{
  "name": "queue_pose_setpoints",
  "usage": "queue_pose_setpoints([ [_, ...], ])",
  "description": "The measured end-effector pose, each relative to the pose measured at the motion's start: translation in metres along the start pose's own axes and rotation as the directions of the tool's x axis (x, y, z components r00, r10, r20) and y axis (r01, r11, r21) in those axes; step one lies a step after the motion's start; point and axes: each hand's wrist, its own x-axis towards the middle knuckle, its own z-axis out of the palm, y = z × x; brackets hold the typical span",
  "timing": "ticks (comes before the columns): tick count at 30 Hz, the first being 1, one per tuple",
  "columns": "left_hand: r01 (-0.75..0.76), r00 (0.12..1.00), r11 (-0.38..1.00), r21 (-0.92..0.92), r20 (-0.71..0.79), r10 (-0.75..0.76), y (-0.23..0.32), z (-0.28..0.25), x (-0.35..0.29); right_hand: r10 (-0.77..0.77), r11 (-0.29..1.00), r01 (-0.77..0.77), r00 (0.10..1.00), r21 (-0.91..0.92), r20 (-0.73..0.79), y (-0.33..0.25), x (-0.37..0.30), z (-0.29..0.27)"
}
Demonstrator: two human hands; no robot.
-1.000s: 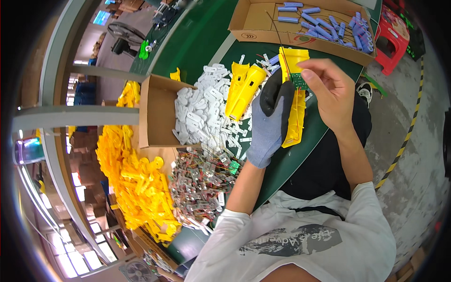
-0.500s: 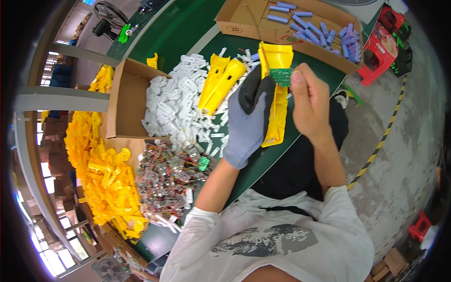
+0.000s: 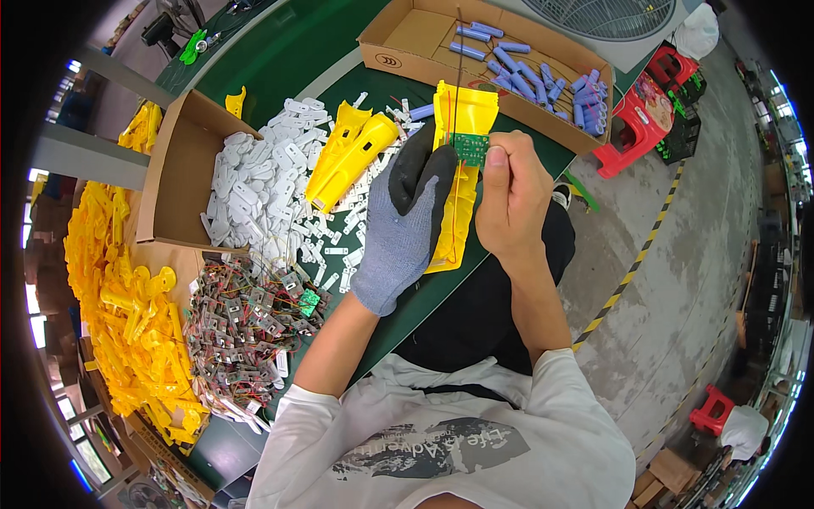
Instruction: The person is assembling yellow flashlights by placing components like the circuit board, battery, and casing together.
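My left hand (image 3: 398, 220), in a grey glove with black fingers, is closed around a long yellow plastic casing half (image 3: 469, 103) held above the table's near edge. Across the middle of its hollow lies a green circuit board (image 3: 470, 148), with thin wires by it. My bare right hand (image 3: 517, 199) pinches the board's right end between thumb and curled fingers. The gloved fingers hide part of the casing and the board's left end. To the left, more yellow casing halves (image 3: 354, 165) rest on white plastic parts (image 3: 267, 174).
A cardboard box (image 3: 424, 38) of purple cylindrical cells (image 3: 526, 76) stands at the back. On the left are an open carton (image 3: 182, 182), a heap of wired boards (image 3: 246, 327) and a yellow parts pile (image 3: 127, 314). Red stools (image 3: 632, 127) stand on the floor at right.
The view has shifted, so the whole scene sits further left. Both hands keep their hold; the green board still lies across the casing, turned slightly more face-on.
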Motion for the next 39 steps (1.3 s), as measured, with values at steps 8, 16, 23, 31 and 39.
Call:
queue_pose_setpoints([
  [8,-0.002,1.0,0.994,-0.112,0.004,0.002,-0.01,0.003,-0.002,0.156,0.943,-0.141,0.988,0.301,-0.024,0.0,-0.009,0.0],
  [16,-0.296,0.954,0.923,0.246,0.032,0.297,-0.006,0.001,-0.002,0.027,0.973,-0.012,0.997,0.229,-0.066,-0.002,-0.005,-0.008],
  [23,-0.507,0.856,0.826,0.245,0.034,0.516,0.006,-0.004,-0.011,-0.095,0.959,0.153,0.967,0.239,-0.237,-0.003,-0.012,-0.006],
  [31,-0.457,0.881,0.875,0.16,0.217,0.421,0.009,-0.004,-0.007,-0.244,0.97,0.236,0.933,-0.061,-0.266,0.004,-0.034,-0.037],
  [39,-0.339,0.93,0.939,0.052,0.168,0.326,-0.013,-0.005,-0.003,0.019,0.997,-0.014,0.997,0.072,-0.077,0.007,-0.023,-0.027],
])
